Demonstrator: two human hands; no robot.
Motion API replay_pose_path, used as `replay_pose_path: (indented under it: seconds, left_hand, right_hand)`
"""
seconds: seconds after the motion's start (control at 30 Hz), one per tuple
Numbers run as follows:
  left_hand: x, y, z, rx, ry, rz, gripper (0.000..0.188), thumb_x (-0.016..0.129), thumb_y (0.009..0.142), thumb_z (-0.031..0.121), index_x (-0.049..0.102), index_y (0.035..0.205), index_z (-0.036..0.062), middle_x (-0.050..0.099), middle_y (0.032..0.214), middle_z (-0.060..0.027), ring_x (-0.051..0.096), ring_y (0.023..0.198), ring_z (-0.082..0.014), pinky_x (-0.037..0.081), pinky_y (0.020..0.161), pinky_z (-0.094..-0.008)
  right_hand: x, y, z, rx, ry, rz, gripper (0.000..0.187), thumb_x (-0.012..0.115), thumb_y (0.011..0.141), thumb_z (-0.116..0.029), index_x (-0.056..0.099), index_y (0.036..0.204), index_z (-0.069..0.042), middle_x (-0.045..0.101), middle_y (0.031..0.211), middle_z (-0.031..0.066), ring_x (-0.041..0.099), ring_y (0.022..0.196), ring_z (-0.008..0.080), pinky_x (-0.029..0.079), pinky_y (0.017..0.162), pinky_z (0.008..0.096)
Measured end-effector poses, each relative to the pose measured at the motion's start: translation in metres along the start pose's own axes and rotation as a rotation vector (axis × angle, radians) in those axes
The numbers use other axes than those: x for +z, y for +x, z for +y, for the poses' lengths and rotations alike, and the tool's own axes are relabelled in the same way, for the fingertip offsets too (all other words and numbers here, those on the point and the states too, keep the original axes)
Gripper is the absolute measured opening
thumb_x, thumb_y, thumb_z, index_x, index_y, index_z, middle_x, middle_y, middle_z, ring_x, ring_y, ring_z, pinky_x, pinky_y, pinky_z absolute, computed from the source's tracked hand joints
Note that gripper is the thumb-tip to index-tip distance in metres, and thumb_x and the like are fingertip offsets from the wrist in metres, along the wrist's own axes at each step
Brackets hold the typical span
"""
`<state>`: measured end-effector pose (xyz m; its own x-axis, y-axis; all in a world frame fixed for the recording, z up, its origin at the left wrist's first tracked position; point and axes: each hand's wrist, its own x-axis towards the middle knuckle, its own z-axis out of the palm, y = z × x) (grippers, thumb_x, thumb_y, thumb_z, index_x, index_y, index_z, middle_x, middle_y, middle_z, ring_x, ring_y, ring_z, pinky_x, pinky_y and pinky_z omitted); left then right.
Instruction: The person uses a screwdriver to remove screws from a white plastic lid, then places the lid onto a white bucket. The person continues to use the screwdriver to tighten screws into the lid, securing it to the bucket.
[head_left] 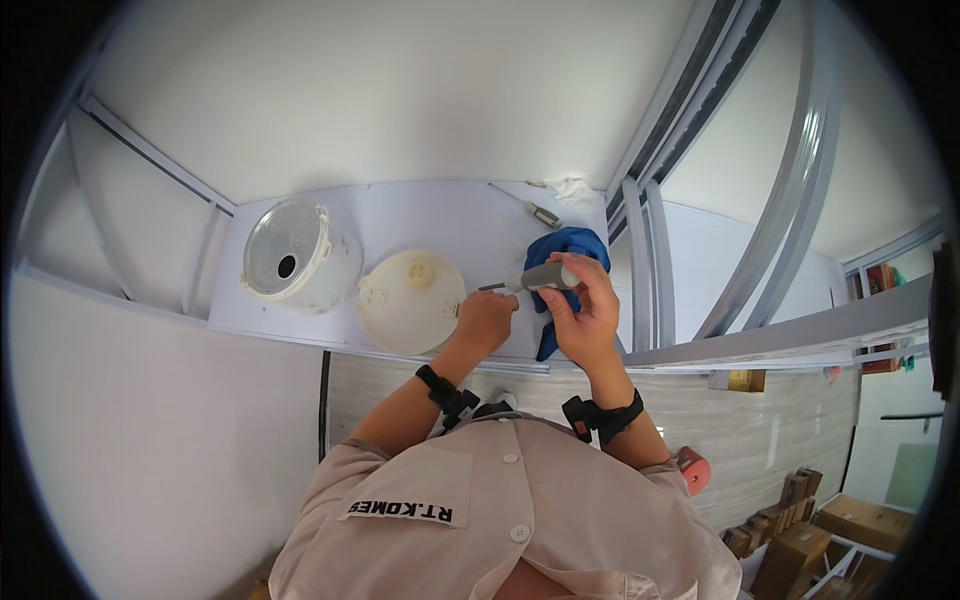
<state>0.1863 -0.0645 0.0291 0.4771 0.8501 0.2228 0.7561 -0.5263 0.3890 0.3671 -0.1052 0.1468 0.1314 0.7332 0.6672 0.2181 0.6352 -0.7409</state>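
Observation:
In my right hand [588,308] is a grey thick-handled tool [545,277] with a narrow shaft pointing left; its exact kind is hard to tell. My left hand [485,322] is closed beside the tool's tip, at the right edge of a round off-white lid [400,318]. Whatever its curled fingers may hold is hidden. A pale yellow cap [420,271] sits on the lid's far part. Crumpled blue cloth [566,240] lies behind and under my right hand.
A white bucket [335,270] with a clear top and a dark round hole stands at the left of the white table [400,210]. Toward the back right lie a screwdriver [543,214] and a crumpled white tissue [573,191]. Metal frame posts [655,265] rise along the right side.

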Motion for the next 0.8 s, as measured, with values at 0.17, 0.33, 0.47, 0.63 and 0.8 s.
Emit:
replay_pose_path:
  seconds: [0.17,0.33,0.47,0.63,0.8]
  left_hand:
    - [0.001,0.001,0.000,0.012,0.017,0.016,0.009,0.073,0.090,0.021,0.080,0.090,0.0156,0.074,0.078,-0.0124,0.073,0.081,-0.0356,0.057,0.075,-0.0512]
    - [0.003,0.006,0.003,-0.086,0.114,-0.107,0.013,0.074,0.092,0.026,0.081,0.087,0.0150,0.076,0.086,-0.0056,0.070,0.095,-0.0311,0.052,0.080,-0.0460]
    - [0.022,0.002,-0.008,-0.056,0.139,-0.031,0.013,0.072,0.094,0.033,0.081,0.099,0.0239,0.076,0.078,-0.0117,0.076,0.089,-0.0388,0.057,0.091,-0.0510]
    - [0.033,0.003,-0.002,-0.050,0.221,0.000,0.016,0.070,0.095,0.027,0.078,0.090,0.0145,0.075,0.084,-0.0066,0.069,0.094,-0.0307,0.050,0.078,-0.0468]
    - [0.045,0.007,-0.006,-0.059,0.149,-0.029,0.014,0.068,0.095,0.022,0.078,0.092,0.0129,0.076,0.086,-0.0089,0.069,0.096,-0.0319,0.050,0.079,-0.0471]
  right_hand:
    - [0.001,-0.002,0.000,-0.008,-0.052,-0.016,0.046,0.086,0.088,-0.004,0.068,0.131,-0.004,0.073,0.128,0.0151,0.072,0.106,0.0258,0.055,0.081,0.0316]
    - [0.001,-0.004,0.001,-0.004,-0.056,-0.034,0.047,0.086,0.088,-0.005,0.068,0.130,-0.004,0.073,0.128,0.0154,0.072,0.106,0.0261,0.055,0.082,0.0323]
    - [-0.001,-0.006,-0.001,0.012,-0.016,-0.134,0.050,0.078,0.092,0.008,0.061,0.138,0.000,0.064,0.134,0.0199,0.068,0.123,0.0312,0.060,0.101,0.0410]
    - [-0.002,-0.006,-0.003,-0.009,-0.034,-0.135,0.050,0.079,0.092,0.007,0.061,0.138,0.000,0.064,0.134,0.0202,0.068,0.122,0.0312,0.060,0.100,0.0406]
    - [-0.003,-0.007,-0.008,-0.033,-0.107,-0.148,0.050,0.079,0.092,0.007,0.061,0.137,0.000,0.064,0.134,0.0203,0.069,0.121,0.0308,0.061,0.099,0.0398]
